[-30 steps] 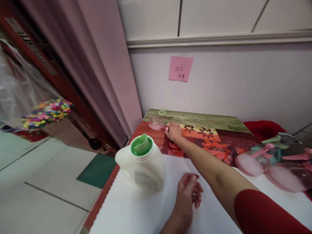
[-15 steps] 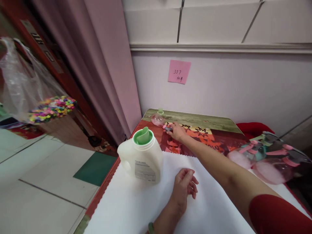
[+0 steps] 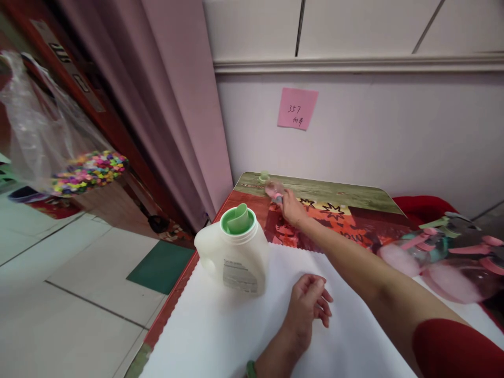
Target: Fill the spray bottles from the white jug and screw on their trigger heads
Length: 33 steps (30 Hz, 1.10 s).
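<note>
At the far end of the table, my right hand [image 3: 292,207] is closed around the pink-and-grey head of a small clear pink spray bottle [image 3: 274,189]. The bottle lies tilted, its rounded body pointing away to the left. Just behind it sits a small pale green cap-like piece [image 3: 263,177]. My left hand [image 3: 309,304] hovers over or rests on the white sheet [image 3: 220,336], with loosely curled fingers apart and nothing visible in them. Left of that hand stands a white plastic jug [image 3: 236,257] with a handle and a green spout in its open mouth.
Several spray bottles [image 3: 452,275] with pink and green heads are grouped at the right edge. A red object [image 3: 419,207] is behind the table. A pink note [image 3: 297,108] is on the wall. On the left hang a clear plastic bag [image 3: 35,115] and a purple curtain [image 3: 173,94].
My right hand has shifted the pink spray bottle to the right relative to the green piece behind it. The camera view has turned slightly; my left hand keeps its pose.
</note>
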Each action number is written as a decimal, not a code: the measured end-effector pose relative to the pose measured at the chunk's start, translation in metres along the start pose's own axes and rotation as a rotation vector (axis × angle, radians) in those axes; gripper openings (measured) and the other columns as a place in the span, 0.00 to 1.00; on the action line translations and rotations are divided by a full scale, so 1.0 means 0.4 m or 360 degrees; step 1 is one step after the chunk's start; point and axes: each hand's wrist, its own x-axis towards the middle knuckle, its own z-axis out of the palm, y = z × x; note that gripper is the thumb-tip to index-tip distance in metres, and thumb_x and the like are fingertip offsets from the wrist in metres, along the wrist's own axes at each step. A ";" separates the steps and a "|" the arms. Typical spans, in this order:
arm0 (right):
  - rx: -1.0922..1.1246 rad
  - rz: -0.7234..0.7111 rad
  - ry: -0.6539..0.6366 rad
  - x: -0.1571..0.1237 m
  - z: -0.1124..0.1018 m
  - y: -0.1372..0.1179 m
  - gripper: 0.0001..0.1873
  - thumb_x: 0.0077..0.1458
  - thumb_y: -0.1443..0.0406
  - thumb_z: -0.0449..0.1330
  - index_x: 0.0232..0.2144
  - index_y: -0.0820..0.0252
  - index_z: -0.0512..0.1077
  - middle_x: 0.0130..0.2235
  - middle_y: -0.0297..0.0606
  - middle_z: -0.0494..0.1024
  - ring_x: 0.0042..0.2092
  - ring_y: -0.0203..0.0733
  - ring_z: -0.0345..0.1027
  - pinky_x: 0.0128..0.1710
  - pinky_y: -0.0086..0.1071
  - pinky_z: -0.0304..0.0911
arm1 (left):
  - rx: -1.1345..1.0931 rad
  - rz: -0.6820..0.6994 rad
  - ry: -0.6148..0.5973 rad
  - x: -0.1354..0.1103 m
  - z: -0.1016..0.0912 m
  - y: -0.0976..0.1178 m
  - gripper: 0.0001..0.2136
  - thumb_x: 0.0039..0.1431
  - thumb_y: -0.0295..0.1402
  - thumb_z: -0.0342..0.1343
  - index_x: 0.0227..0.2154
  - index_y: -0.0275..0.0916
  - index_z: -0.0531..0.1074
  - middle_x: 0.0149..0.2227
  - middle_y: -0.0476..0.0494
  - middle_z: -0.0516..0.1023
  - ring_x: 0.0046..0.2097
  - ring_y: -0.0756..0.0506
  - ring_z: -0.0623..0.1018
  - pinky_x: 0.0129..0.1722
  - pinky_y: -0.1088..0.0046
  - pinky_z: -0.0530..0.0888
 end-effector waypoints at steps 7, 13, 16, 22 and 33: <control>0.0417 -0.0342 0.0623 -0.236 -0.294 0.092 0.17 0.70 0.57 0.47 0.40 0.59 0.74 0.47 0.47 0.78 0.47 0.48 0.73 0.48 0.39 0.67 | -0.0220 0.0251 0.0209 0.007 0.002 0.007 0.29 0.54 0.56 0.61 0.50 0.42 0.64 0.37 0.45 0.75 0.28 0.47 0.76 0.22 0.69 0.75; 0.0610 -0.0209 0.0684 -0.477 -0.454 0.129 0.18 0.67 0.56 0.53 0.30 0.57 0.75 0.32 0.40 0.78 0.34 0.42 0.71 0.35 0.34 0.64 | -0.0525 0.0260 -0.0067 -0.022 0.042 0.040 0.38 0.47 0.61 0.63 0.54 0.39 0.68 0.53 0.31 0.74 0.49 0.31 0.79 0.36 0.45 0.81; 0.0801 -0.0119 0.0595 -0.530 -0.484 0.144 0.17 0.63 0.54 0.57 0.29 0.56 0.76 0.30 0.38 0.76 0.32 0.42 0.70 0.33 0.34 0.64 | -0.0600 0.0239 -0.0086 -0.058 0.088 0.052 0.35 0.50 0.56 0.65 0.54 0.37 0.69 0.53 0.30 0.75 0.50 0.31 0.79 0.38 0.47 0.82; 0.2249 0.0324 0.0678 -0.613 -0.435 0.168 0.21 0.58 0.47 0.60 0.47 0.51 0.74 0.47 0.41 0.80 0.42 0.44 0.76 0.40 0.38 0.72 | -0.0808 0.0078 0.0099 -0.166 0.142 0.075 0.24 0.57 0.47 0.63 0.50 0.35 0.71 0.44 0.34 0.79 0.41 0.40 0.82 0.28 0.73 0.80; 0.2729 0.0263 0.0409 -0.763 -0.293 -0.036 0.21 0.50 0.46 0.68 0.30 0.58 0.77 0.38 0.42 0.83 0.41 0.47 0.77 0.49 0.41 0.68 | -0.0132 -0.0491 -0.0052 -0.309 0.108 -0.023 0.41 0.54 0.67 0.49 0.45 0.26 0.72 0.34 0.30 0.79 0.29 0.42 0.79 0.22 0.69 0.75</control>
